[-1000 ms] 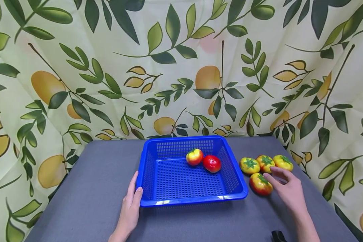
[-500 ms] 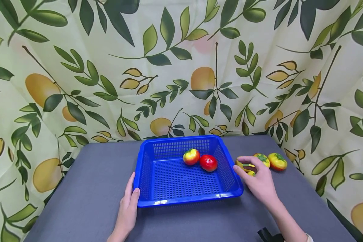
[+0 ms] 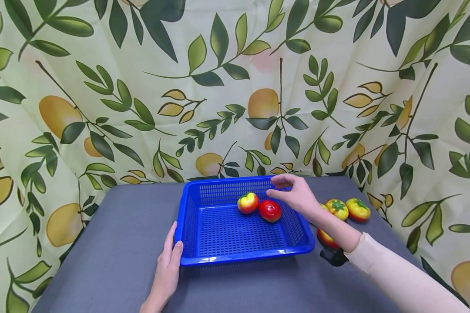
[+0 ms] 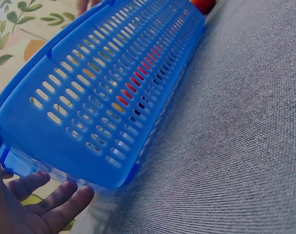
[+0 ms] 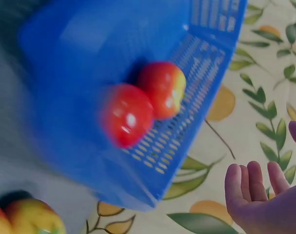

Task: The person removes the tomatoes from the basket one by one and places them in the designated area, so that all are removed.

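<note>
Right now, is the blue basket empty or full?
Neither: the blue basket is partly filled. A yellow-and-red fruit and a red fruit lie inside, with plenty of bare floor showing.

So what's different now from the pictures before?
The right grip moved left and away from the person, from by the fruits on the table to around the basket's far right corner. Nothing was visibly picked up or let go. The left grip stayed at the basket's left side; the red fruit and yellow-red fruit stayed inside.

grey table [image 3: 113,234] — seemingly cloth-covered | leaf-and-fruit curtain [image 3: 227,95] — behind it
</note>
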Available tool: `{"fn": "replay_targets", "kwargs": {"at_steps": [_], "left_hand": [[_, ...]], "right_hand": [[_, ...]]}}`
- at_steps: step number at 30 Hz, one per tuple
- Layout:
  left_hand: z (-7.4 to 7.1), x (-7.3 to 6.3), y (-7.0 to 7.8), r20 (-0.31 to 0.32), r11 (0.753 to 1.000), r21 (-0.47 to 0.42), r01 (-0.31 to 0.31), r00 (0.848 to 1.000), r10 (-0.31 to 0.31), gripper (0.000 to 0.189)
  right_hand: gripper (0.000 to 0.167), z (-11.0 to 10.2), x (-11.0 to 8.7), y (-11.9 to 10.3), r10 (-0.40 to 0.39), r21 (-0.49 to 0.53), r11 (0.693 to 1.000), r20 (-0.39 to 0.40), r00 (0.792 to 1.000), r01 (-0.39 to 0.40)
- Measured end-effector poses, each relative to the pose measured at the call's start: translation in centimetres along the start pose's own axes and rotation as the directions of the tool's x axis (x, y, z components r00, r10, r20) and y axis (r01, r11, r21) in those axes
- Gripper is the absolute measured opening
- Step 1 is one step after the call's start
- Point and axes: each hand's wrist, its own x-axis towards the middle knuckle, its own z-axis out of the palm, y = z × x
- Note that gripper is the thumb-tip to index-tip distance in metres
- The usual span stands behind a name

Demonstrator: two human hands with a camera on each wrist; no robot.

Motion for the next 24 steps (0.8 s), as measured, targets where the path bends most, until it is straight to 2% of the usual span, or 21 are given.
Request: {"fn": "replay_targets", "kwargs": {"at_steps": [7, 14, 17, 24], "left_hand": [[0.2, 0.0, 0.0, -0.001, 1.000, -0.001, 0.001, 1.000, -0.001, 0.054], [0.0, 0.1, 0.1, -0.011, 1.000, 0.014, -0.009, 1.000, 0.010, 0.054], [-0.1, 0.1, 0.1, -0.016, 1.000, 0.018, -0.011, 1.000, 0.012, 0.054], [0.0, 0.0, 0.1, -0.009, 1.000, 0.000, -0.008, 1.000, 0.008, 0.054]], "right_hand": [[0.046, 0.2, 4.2, -1.2, 0.026, 0.088, 0.996, 0.034, 0.999, -0.029], [0.045, 1.9, 7.2, 0.0, 0.015, 0.168, 0.985, 0.087, 0.996, -0.030], [0.046, 3.0, 8.1, 1.2, 0.035, 0.191, 0.980, 0.117, 0.992, -0.057], [0.043, 4.7, 8.5, 2.9, 0.065, 0.204, 0.973, 0.197, 0.978, -0.106]]}}
